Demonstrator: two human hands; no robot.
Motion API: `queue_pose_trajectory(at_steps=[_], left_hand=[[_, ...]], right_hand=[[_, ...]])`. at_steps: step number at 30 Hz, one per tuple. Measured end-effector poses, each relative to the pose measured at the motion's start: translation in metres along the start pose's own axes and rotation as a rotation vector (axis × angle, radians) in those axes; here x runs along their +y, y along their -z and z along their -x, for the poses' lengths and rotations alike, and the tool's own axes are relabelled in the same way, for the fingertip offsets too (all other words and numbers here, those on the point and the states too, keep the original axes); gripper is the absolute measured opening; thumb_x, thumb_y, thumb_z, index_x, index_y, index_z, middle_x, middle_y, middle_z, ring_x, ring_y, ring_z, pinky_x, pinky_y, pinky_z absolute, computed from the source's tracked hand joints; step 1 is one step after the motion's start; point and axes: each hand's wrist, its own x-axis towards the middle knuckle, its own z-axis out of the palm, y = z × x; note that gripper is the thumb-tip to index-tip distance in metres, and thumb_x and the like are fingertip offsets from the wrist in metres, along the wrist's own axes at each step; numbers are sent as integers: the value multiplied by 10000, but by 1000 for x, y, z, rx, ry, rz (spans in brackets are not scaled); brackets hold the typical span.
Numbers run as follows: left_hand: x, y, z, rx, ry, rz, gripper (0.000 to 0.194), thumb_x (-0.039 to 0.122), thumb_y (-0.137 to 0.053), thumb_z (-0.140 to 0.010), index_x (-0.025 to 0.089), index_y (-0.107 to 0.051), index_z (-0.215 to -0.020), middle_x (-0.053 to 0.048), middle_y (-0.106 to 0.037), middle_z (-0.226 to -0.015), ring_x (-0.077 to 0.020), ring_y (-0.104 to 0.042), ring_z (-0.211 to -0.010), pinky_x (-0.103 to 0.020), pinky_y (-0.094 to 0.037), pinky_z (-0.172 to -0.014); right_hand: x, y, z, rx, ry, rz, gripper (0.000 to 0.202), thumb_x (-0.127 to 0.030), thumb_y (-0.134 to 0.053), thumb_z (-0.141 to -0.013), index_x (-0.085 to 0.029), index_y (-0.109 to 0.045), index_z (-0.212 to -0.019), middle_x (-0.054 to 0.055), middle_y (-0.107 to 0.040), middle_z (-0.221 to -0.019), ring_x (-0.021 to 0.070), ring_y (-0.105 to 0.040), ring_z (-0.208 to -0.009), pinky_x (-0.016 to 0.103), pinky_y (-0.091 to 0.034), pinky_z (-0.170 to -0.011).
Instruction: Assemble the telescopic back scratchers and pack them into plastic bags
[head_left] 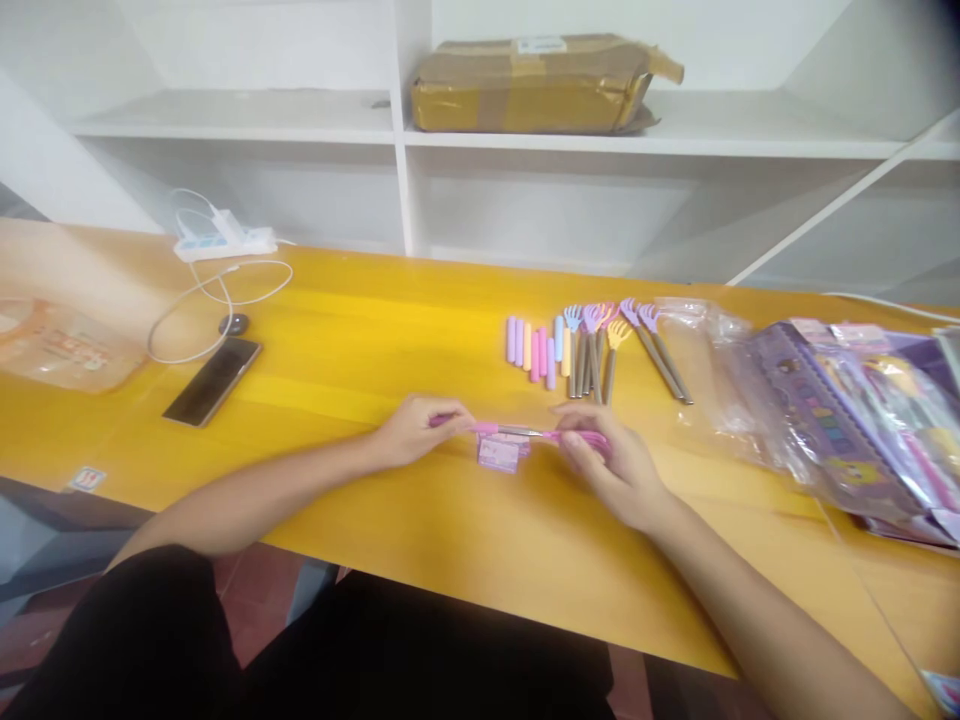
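A pink-handled stick with a metal shaft (517, 431) is stretched level between my two hands above the yellow table. My left hand (420, 430) is closed on its pink handle. At the other end, the fingers of my right hand (611, 465) are closed round its pink head, which they partly cover. Small purple printed cards (499, 453) lie just beneath the shaft. Beyond my hands are several short coloured tubes (534, 350) in a row. Beside them lie several metal sticks with claw-shaped heads (592, 350) in blue, purple, pink and yellow.
Clear plastic bags and purple packages (840, 430) cover the right side. A phone (212, 382), a looped white cable, a power strip (225, 243) and an orange-printed plastic bag (67, 345) are at the left. A taped brown parcel (532, 85) sits on the white shelf behind.
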Motion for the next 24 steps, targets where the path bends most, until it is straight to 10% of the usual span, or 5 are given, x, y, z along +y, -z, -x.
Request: queue_pose_trajectory(at_steps=[9,24], left_hand=[[2,-1,11,168,-546,-987,317,401,-510,-1114,164,-684,-997,-24,-648,-754,-162,-615,-694,-298,-413,-624],[10,-16,29,135,-568,-1113,225,233,-553,-1057,210,-634,-1266,-5,-586,-740,-128,-524,-586,-269,-301,-474]], right_hand=[[-2,4,-6,-80,437,580,230,-145,-637,-1048,-156,-649,-1277,74,-718,-1096,167,-688,-939,305,-539,-834],[-21,-3,-3,-178,586,847,156,-195,-586,-1084,-121,-709,-1144,67,-675,-914,172,-532,-723,344,-375,-696]])
